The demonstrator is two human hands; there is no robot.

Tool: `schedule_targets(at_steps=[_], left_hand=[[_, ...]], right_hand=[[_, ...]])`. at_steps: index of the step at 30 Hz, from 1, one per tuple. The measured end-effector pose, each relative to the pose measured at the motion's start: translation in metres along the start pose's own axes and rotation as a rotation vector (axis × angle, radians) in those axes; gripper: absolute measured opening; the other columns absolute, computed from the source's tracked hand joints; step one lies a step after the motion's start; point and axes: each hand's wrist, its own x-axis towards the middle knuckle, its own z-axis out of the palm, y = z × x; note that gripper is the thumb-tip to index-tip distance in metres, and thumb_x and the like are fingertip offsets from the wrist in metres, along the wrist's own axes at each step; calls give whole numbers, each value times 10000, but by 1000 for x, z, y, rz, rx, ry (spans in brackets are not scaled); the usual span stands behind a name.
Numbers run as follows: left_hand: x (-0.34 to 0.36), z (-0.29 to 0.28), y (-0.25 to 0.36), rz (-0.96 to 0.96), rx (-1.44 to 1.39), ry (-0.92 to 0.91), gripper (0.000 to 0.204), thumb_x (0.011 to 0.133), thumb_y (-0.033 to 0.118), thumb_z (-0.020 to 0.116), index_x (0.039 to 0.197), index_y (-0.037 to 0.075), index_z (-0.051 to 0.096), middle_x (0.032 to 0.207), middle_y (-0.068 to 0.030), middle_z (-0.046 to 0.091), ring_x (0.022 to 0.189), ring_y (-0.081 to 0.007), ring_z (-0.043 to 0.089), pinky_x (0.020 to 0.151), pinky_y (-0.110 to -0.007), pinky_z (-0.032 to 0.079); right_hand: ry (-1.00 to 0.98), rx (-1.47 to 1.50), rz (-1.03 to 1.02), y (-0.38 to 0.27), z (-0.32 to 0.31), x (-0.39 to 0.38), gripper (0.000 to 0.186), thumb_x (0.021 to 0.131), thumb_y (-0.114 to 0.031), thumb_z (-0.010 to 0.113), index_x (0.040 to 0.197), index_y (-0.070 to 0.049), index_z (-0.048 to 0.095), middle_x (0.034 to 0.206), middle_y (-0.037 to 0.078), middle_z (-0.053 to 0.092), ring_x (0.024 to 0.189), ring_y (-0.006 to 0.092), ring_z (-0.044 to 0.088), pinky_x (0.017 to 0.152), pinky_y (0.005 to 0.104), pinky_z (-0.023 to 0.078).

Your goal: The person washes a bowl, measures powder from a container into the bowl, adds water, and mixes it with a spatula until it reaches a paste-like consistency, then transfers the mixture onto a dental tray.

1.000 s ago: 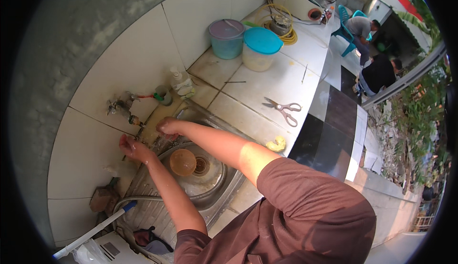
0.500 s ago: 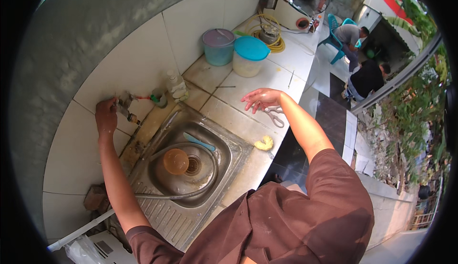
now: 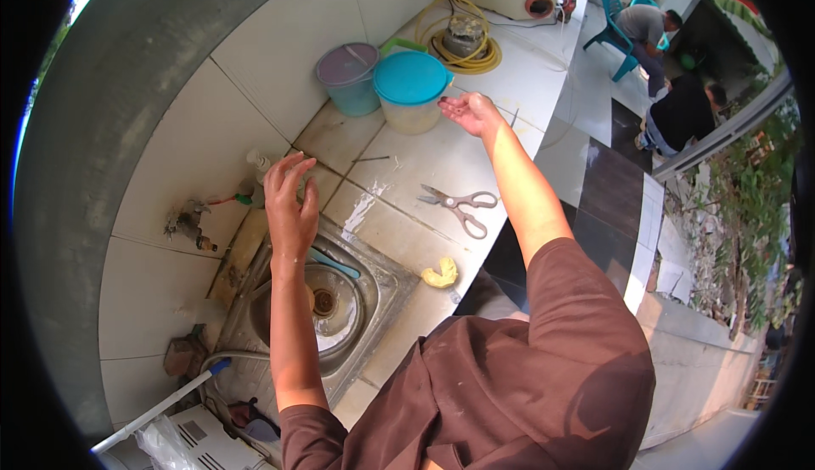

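My left hand (image 3: 291,202) is raised over the sink's far corner with its fingers apart and nothing in it. Below it is the steel sink (image 3: 386,309), partly hidden by my forearm, with a blue-handled utensil (image 3: 334,263) at its far side. My right hand (image 3: 471,113) is open beside a whitish tub (image 3: 409,118) with a blue lid (image 3: 413,78); whether the fingertips touch it I cannot tell. Kitchen scissors (image 3: 459,205) lie spread on the tiled counter, nearer to me than my right hand. A yellow, curved lump (image 3: 440,273) rests by the sink.
A tap (image 3: 193,227) juts from the wall at left. Beyond stand a purple-lidded bucket (image 3: 348,79) and a coiled yellow hose (image 3: 475,61). A white pole (image 3: 157,412) leans at lower left. Two people sit off to the right, one on a teal chair (image 3: 613,33).
My left hand has left the tap and moved right, opening over the sink corner. My right hand has reached farther away toward the blue-lidded tub, uncovering the scissors.
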Motion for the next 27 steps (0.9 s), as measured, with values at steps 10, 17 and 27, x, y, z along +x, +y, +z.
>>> schedule_targets(at_steps=[10,17,27], left_hand=[[111,193,66,39,61,-174,324,843,59,664,1164,46,626,1246,-153,591,1186,-355,522,994,-441,431],[131,287,41,-20,153,-241,312,808,139,739,1088,31,654,1222,-167,606,1186,-367,532,987,-442,444],[146,292,62,-49,351,-257,287,744,154,779,970,40,643,1127,-130,634,1075,-353,567,901,-437,478]], right_hand=[[-100,10,32,-50,-4,35,695,720,81,498,1370,105,253,1199,316,518,1040,381,583,907,452,484],[-190,166,215,-75,-9,61,698,725,76,507,1371,92,244,1132,293,519,1033,373,579,915,452,489],[-377,287,109,-143,-27,52,518,760,77,428,1276,35,406,1132,227,579,1086,338,587,997,442,476]])
